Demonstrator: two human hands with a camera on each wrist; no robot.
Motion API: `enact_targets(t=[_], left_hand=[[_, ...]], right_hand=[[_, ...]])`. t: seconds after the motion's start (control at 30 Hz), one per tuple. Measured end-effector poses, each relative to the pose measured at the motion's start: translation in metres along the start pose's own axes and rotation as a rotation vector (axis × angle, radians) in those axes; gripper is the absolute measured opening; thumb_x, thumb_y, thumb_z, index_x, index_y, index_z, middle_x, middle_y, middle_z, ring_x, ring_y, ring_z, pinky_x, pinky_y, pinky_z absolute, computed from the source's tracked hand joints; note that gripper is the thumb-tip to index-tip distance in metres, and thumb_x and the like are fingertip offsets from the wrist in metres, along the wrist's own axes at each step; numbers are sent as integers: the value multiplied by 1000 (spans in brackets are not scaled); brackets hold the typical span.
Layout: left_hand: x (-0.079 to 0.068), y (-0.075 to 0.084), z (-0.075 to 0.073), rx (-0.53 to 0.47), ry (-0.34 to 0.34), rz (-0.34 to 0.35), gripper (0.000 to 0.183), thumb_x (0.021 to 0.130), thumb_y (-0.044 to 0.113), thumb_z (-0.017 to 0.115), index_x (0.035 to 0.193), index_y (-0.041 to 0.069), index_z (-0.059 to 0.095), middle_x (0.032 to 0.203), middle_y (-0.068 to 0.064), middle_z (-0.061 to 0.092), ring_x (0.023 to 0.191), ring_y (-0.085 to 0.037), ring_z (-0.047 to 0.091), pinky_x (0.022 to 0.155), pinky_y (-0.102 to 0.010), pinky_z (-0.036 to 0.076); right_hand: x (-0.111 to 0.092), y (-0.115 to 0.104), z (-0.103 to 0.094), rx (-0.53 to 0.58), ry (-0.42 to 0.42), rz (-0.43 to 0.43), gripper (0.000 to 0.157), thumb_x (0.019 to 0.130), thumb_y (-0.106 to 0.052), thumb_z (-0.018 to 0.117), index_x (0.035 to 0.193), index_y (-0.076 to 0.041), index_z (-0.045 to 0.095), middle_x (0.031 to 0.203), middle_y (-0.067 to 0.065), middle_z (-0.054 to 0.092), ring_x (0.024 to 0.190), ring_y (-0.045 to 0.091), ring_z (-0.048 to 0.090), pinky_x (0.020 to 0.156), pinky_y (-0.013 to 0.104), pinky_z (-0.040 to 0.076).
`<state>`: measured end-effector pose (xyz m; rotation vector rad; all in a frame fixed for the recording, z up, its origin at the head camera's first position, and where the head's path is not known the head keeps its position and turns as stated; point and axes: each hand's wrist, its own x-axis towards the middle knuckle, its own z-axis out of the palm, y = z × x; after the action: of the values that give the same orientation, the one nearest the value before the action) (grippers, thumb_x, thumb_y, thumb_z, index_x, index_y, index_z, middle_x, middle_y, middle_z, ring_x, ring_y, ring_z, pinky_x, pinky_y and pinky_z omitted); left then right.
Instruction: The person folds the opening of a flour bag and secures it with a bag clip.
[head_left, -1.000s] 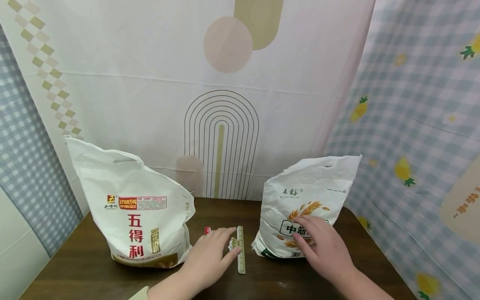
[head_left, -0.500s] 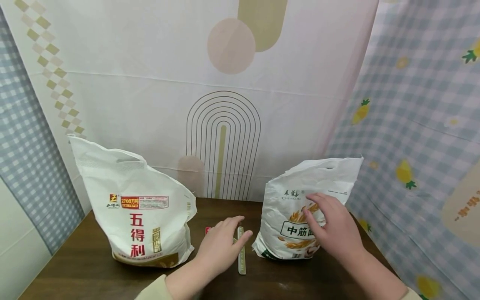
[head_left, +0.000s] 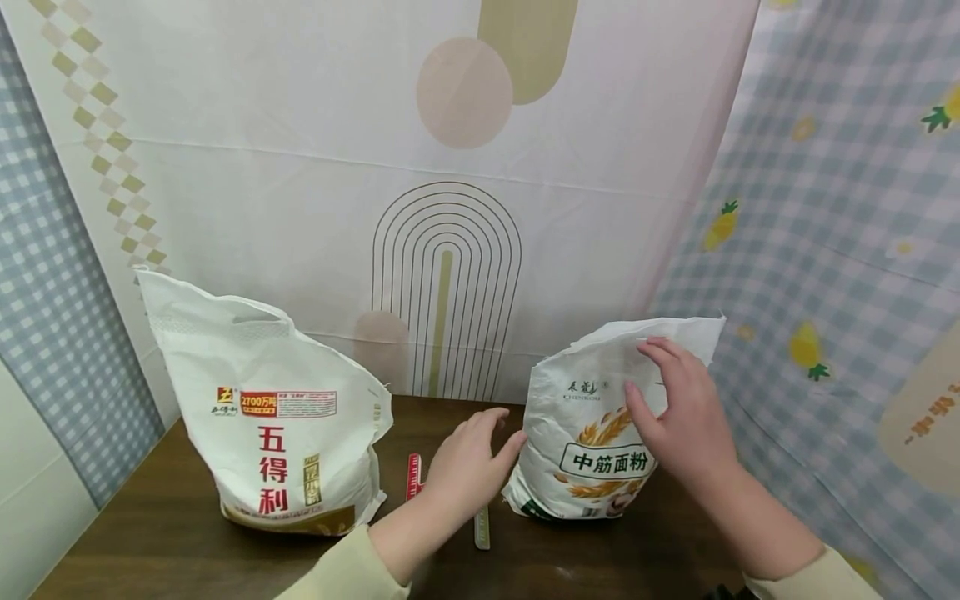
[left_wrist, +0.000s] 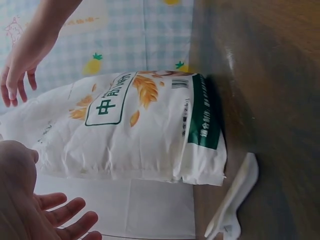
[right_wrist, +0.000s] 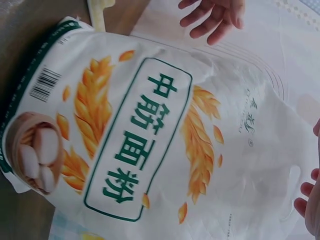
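Note:
On the right of the table stands a white flour bag (head_left: 585, 425) with green lettering and printed wheat ears. My right hand (head_left: 686, 417) is in front of its upper right part, fingers relaxed, near the handle slot (right_wrist: 292, 192). Left of this bag, my left hand (head_left: 472, 458) is raised with spread fingers and holds nothing, its fingertips close to the bag's left edge. A long green-and-white bag clip (head_left: 482, 533) lies under the left forearm, mostly hidden. In the left wrist view this clip (left_wrist: 235, 200) shows a forked end.
A second white flour bag (head_left: 262, 358) with red lettering stands on the left. A red clip (head_left: 413, 477) lies between the bags, partly covered by the left arm. A patterned cloth (head_left: 300, 208) hangs behind the dark wooden table (head_left: 165, 533).
My right hand has risen along the right bag from its middle label toward its top. The left hand has lifted from over the clips and moved right, toward that bag.

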<state>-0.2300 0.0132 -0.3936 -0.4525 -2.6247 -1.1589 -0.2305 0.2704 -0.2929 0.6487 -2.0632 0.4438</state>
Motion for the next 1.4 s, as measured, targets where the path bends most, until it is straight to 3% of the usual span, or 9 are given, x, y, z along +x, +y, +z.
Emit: enact_targets(t=[0.33, 0.77, 1.13, 1.4], left_hand=[[16, 11, 6, -53, 20, -30, 55, 99, 55, 50, 137, 16, 56, 126, 0, 62, 119, -21, 58, 95, -44, 49], [36, 22, 14, -94, 96, 24, 45, 101, 51, 51, 129, 17, 61, 121, 2, 64, 110, -15, 60, 90, -38, 52], [45, 22, 19, -78, 215, 108, 23, 100, 37, 58, 105, 18, 71, 106, 5, 68, 95, -12, 61, 78, -32, 52], [48, 21, 19, -65, 239, 122, 19, 99, 34, 62, 97, 18, 72, 102, 6, 69, 93, -11, 63, 77, -30, 52]], right_hand=[[23, 19, 3, 16, 105, -34, 43, 83, -15, 63, 123, 0, 63, 125, 19, 60, 116, 42, 52, 99, 54, 37], [47, 32, 8, -62, 39, -78, 28, 86, -16, 61, 109, -2, 70, 116, 16, 65, 112, 36, 56, 93, 59, 39], [51, 39, 9, -32, 28, -102, 14, 83, -9, 67, 95, -5, 73, 108, 14, 68, 104, 33, 60, 88, 56, 39], [50, 44, 6, -36, -14, -104, 11, 82, -2, 72, 92, -4, 72, 104, 13, 68, 100, 33, 60, 87, 54, 40]])
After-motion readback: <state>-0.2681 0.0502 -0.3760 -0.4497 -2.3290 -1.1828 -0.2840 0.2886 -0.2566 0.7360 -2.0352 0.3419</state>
